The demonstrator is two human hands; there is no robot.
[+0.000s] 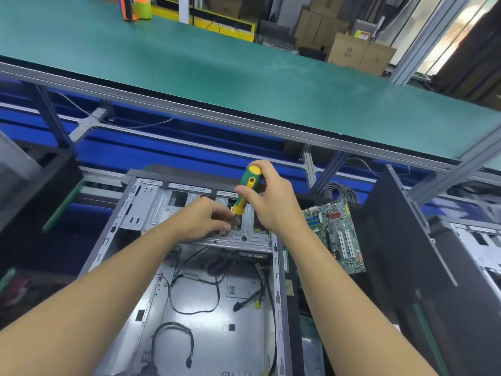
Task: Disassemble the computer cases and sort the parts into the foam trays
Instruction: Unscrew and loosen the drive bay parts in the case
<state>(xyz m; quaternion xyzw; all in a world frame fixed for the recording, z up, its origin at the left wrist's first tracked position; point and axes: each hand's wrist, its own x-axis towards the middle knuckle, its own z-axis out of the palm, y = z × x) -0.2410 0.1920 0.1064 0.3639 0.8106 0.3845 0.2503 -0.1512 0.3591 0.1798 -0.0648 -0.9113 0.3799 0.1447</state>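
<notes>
Workbench shelf [244, 77] with green mat far, brown cardboard boxes [360, 50] beyond, open grey metal computer case [206, 308] near, right hand [273, 202] gripping green-yellow screwdriver [248, 191], left hand [200, 221] pinching its shaft.

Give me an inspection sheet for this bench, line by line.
Surface: green mat shelf above; what the case rests on is hidden.
Job's things: open computer case, motherboard beside it on the right, screwdriver tip-down inside it.
Clutter: tape dispenser on the shelf.
Hands: right hand grips screwdriver handle; left hand pinches its shaft.
Cables: loose black wires inside case; grey coil behind motherboard.
Surroundings: cardboard boxes, another case at right.
</notes>
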